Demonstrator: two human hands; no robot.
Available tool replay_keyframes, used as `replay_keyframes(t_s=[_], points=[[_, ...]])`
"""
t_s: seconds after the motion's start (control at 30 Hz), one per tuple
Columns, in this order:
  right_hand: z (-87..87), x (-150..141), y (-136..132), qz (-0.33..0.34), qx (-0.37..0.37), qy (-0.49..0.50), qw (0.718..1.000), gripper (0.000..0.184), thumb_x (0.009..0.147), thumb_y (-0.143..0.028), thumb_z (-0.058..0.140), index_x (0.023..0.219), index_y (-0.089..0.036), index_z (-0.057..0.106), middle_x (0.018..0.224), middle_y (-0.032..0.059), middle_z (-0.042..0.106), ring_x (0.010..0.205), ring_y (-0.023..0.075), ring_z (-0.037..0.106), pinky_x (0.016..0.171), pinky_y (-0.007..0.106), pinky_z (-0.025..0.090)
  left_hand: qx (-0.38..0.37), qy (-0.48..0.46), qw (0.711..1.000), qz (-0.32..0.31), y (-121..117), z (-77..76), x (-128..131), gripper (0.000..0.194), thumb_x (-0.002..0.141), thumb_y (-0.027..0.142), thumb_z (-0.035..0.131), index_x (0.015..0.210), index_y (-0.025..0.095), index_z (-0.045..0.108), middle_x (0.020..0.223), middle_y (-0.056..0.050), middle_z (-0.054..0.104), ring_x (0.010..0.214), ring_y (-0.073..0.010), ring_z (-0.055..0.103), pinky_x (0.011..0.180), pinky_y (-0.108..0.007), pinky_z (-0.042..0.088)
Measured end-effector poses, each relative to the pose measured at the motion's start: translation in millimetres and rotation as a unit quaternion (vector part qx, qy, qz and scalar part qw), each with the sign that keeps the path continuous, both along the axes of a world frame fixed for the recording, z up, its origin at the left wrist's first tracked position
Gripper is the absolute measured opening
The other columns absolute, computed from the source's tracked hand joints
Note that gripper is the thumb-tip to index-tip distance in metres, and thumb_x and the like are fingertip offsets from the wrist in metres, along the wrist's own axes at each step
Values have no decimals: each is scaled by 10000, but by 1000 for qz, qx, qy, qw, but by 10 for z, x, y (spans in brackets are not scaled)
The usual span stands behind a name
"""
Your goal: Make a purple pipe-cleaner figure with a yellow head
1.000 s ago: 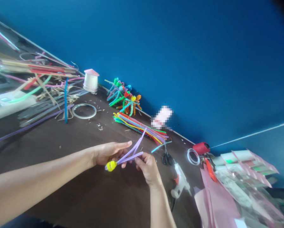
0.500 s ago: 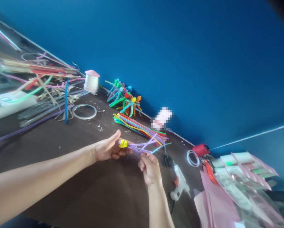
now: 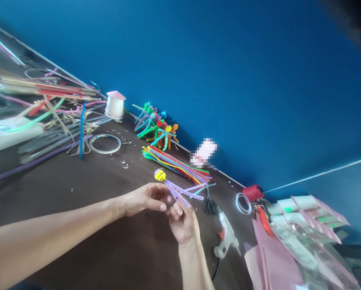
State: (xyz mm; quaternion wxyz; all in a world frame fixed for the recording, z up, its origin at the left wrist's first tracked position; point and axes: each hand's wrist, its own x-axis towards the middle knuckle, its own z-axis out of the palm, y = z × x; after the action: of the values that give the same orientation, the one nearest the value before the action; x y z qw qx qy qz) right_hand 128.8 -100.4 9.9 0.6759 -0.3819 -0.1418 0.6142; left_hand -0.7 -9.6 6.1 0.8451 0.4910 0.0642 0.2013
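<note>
My right hand (image 3: 184,223) is closed on a pipe-cleaner figure (image 3: 180,190), gripping it by its purple stems. The figure has a rounded head wrapped in yellow, pointing up and left, and its loose purple legs fan out to the right. Close beside it, my left hand (image 3: 148,199) has curled fingers with the thumb held apart; its fingertips come near the right hand's fingers, and no object shows in it. Behind the figure lies a bundle of colourful pipe cleaners (image 3: 174,163). A light blue pipe cleaner (image 3: 210,185) crosses the black scissors (image 3: 209,205).
Finished pipe-cleaner figures (image 3: 157,127) stand by the blue wall. A white glue gun (image 3: 227,237) lies at right, near pink sheets (image 3: 273,253), a red spool (image 3: 252,192) and a tape roll (image 3: 243,203). At left are a clear ring (image 3: 105,152), a white cup (image 3: 115,108) and mixed sticks.
My left hand has let go of the yellow-wrapped head and moved below it. My right hand has shifted left and turned palm up, holding the figure by its stems.
</note>
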Motion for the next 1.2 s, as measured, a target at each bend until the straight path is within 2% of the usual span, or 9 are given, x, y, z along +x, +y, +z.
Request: replay_keyframes(t_s=[0.2, 0.4, 0.5, 0.6, 0.7, 0.77, 0.93, 1.07, 1.2], points=[[-43, -92, 37, -3, -24, -5, 1000, 134, 610, -240, 703, 655, -157, 608, 393, -97, 406, 363, 31, 341, 465, 197, 378, -35, 65, 994, 84, -12, -8, 29, 184, 625, 244, 685, 741, 112, 628, 663, -2, 563, 531, -56, 413, 462, -184, 264], [-60, -131, 70, -47, -18, -149, 988, 150, 639, -283, 686, 649, -158, 604, 370, -72, 466, 336, 43, 352, 383, 182, 289, 11, 143, 974, 174, -39, -7, 52, 239, 623, 317, 671, 709, 97, 645, 549, 5, 548, 444, -46, 352, 412, -183, 246], [-48, -109, 60, -49, -11, -196, 979, 174, 646, -302, 678, 640, -150, 594, 380, -63, 480, 341, 45, 360, 361, 176, 257, 1, 140, 977, 161, -14, 26, 12, 262, 608, 317, 679, 767, 111, 644, 627, -11, 582, 515, -71, 429, 429, -173, 293], [-36, -45, 39, -43, -1, -190, 981, 203, 647, -307, 674, 585, -153, 557, 359, -71, 452, 329, 41, 345, 365, 180, 270, -35, 124, 988, 84, 60, 49, -66, 391, 551, 272, 718, 913, 156, 628, 775, -27, 616, 661, -114, 512, 497, -181, 377], [-31, 27, 23, -20, -5, -168, 986, 204, 623, -278, 691, 562, -155, 540, 348, -82, 430, 312, 37, 330, 365, 185, 275, -56, 107, 992, 27, 127, 45, -123, 427, 514, 234, 740, 921, 171, 628, 776, -21, 621, 719, -134, 536, 596, -218, 436], [-30, 51, 19, 3, -16, -152, 988, 179, 615, -264, 696, 583, -155, 558, 345, -83, 438, 298, 34, 320, 361, 186, 266, -40, 113, 992, 35, 138, 40, -125, 366, 527, 241, 739, 868, 153, 639, 729, -19, 619, 694, -131, 543, 623, -230, 445], [-31, 24, 24, 36, -22, -150, 988, 149, 644, -275, 676, 618, -152, 597, 330, -70, 457, 297, 41, 337, 375, 193, 273, -3, 130, 984, 122, 84, 65, -60, 277, 550, 313, 725, 724, 121, 627, 604, 0, 599, 573, -106, 531, 580, -222, 437], [-30, -14, 24, 40, -27, -173, 984, 175, 643, -292, 673, 603, -145, 587, 346, -63, 466, 303, 39, 336, 356, 183, 252, 35, 139, 985, 99, 37, 90, -37, 277, 536, 340, 725, 685, 135, 613, 579, 16, 589, 563, -112, 538, 567, -221, 434], [-13, -57, 17, 38, -43, -279, 959, 195, 684, -320, 630, 646, -134, 588, 380, -52, 490, 322, 45, 361, 339, 165, 255, -25, 197, 968, 154, -29, 69, -8, 321, 620, 463, 628, 665, 147, 591, 554, 9, 575, 533, -116, 537, 520, -217, 415]])
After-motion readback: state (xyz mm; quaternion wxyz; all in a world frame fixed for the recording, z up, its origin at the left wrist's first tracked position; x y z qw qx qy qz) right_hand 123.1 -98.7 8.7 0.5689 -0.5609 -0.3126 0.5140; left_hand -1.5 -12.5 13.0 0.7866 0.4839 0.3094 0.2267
